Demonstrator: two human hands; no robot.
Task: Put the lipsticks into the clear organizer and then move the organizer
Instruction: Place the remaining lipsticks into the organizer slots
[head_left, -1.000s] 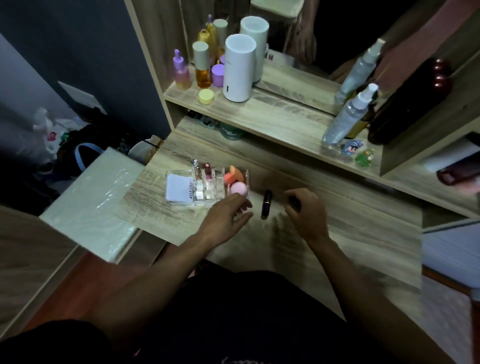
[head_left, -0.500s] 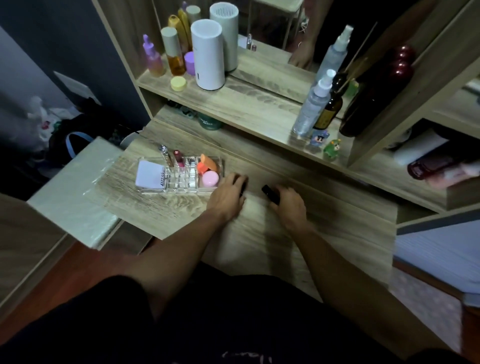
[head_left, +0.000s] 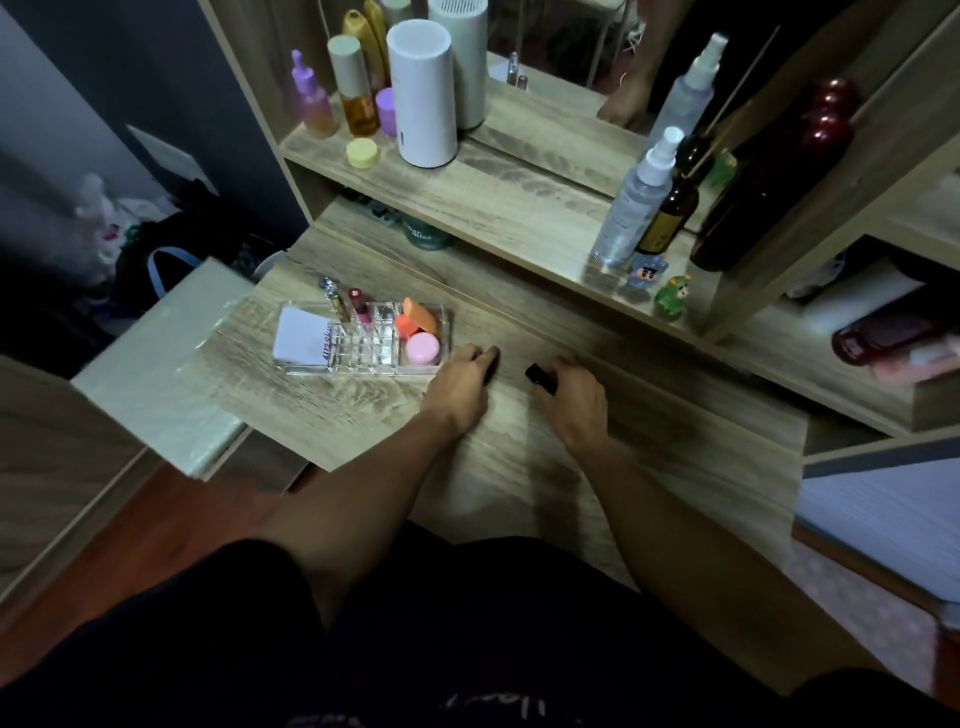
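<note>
A black lipstick (head_left: 540, 376) lies on the wooden dressing table (head_left: 519, 467), the right hand (head_left: 574, 397) curled over its near end, fingers closing on it. A second dark lipstick (head_left: 492, 359) sits under the left hand (head_left: 460, 384), whose fingers are bent around it. The clear organizer (head_left: 366, 340) stands just left of the left hand, holding two upright lipsticks, an orange sponge and a pink jar.

Bare desk (head_left: 649, 415) right of hands; organizer (head_left: 363, 338) blocks left
</note>
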